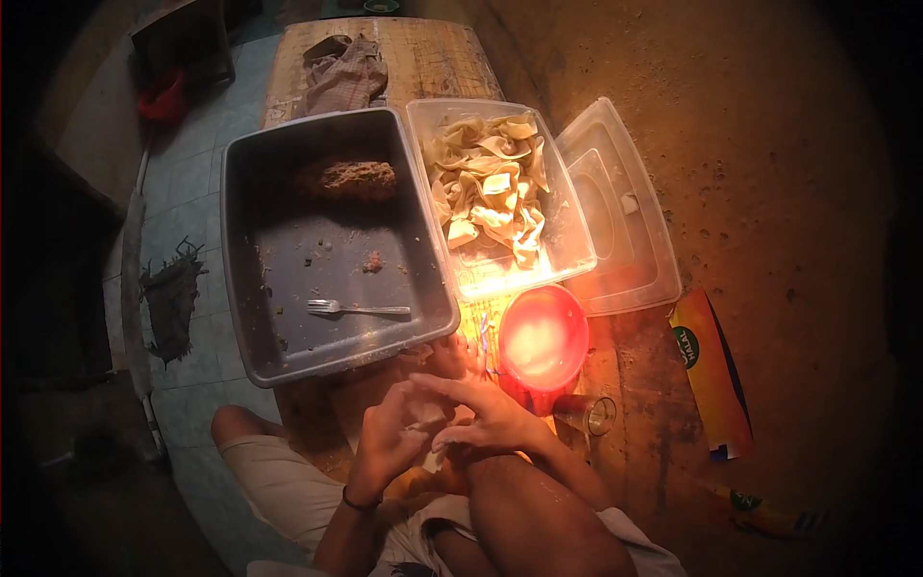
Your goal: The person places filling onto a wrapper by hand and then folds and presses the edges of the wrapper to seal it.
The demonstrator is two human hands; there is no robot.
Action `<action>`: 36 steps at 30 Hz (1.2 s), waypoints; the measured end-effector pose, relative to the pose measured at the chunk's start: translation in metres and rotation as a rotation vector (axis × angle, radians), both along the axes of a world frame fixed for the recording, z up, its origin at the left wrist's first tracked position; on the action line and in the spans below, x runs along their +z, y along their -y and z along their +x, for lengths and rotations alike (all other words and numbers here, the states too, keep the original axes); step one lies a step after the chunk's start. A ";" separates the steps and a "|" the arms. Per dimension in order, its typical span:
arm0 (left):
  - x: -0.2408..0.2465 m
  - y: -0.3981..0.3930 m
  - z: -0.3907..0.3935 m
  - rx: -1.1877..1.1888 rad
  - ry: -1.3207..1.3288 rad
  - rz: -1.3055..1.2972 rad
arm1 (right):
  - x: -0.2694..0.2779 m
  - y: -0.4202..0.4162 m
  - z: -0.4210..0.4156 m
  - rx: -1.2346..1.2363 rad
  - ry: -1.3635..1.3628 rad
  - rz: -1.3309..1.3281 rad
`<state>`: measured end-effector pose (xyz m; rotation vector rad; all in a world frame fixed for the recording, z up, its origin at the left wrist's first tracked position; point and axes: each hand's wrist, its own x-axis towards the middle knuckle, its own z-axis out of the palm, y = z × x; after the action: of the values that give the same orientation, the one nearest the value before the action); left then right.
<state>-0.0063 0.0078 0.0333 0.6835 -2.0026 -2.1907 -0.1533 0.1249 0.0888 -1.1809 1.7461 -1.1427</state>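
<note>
Above my lap, my left hand [393,425] curls around a small pale dumpling wrapper [427,416]. My right hand [497,415] meets it from the right, its fingers arched over and its thumb apart from the index finger. Whether the right fingertips pinch the wrapper is blurred. Below the hands shows another pale piece of wrapper [433,461]. Ahead on the left, a grey plastic tub [238,252] holds a mound of minced filling [358,179] and a metal fork [358,309]. Beside it, a clear plastic container [577,252] has many folded dumplings [497,180] in it.
A brightly lit red bowl [544,339] stands just beyond my right hand, with a drinking glass [588,415] lying close by. The container's lid [613,209] lies to the right, near a yellow-orange wrapper [710,375]. A checked cloth [350,76] rests at the wooden surface's far end.
</note>
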 end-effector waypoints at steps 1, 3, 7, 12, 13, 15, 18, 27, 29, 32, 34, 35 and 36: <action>-0.002 -0.004 0.000 0.021 0.017 -0.012 | -0.008 -0.004 -0.004 0.057 -0.031 -0.050; 0.003 -0.006 -0.001 0.044 -0.034 -0.088 | -0.032 -0.018 -0.023 -0.202 0.037 0.022; -0.006 0.017 0.011 -0.150 -0.094 -0.448 | -0.030 -0.005 -0.052 -0.940 0.129 -0.303; -0.074 -0.008 0.047 -0.327 0.267 -0.874 | -0.080 -0.025 -0.013 -0.728 -0.109 0.000; -0.080 -0.013 0.049 -0.367 0.339 -0.877 | -0.094 -0.027 -0.004 -0.734 -0.009 0.035; -0.085 -0.015 0.051 -0.313 0.289 -0.868 | -0.113 -0.026 0.006 -0.678 0.011 0.129; -0.083 -0.018 0.044 -0.261 0.237 -0.868 | -0.149 -0.029 0.007 -0.700 -0.049 0.091; -0.100 0.008 0.076 0.346 -0.085 0.441 | -0.149 -0.014 0.004 -0.738 -0.051 0.081; -0.077 0.016 0.082 0.504 -0.388 0.841 | -0.151 -0.018 0.000 -0.698 -0.134 0.118; -0.002 0.023 0.080 0.525 -0.315 0.665 | -0.138 -0.018 0.000 -0.604 -0.278 0.204; 0.014 0.032 0.070 0.587 -0.582 0.785 | -0.135 -0.020 -0.002 -0.394 -0.573 0.144; 0.015 0.035 0.063 0.590 -0.717 0.905 | -0.129 -0.027 -0.009 -0.230 -0.567 0.254; 0.018 0.041 0.064 0.598 -0.803 0.971 | -0.102 -0.016 -0.005 -0.044 -0.539 0.353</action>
<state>0.0579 -0.0336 0.0512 0.2777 -0.2634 -2.3371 -0.1582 0.1411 -0.0130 -1.3037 2.2680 -0.5206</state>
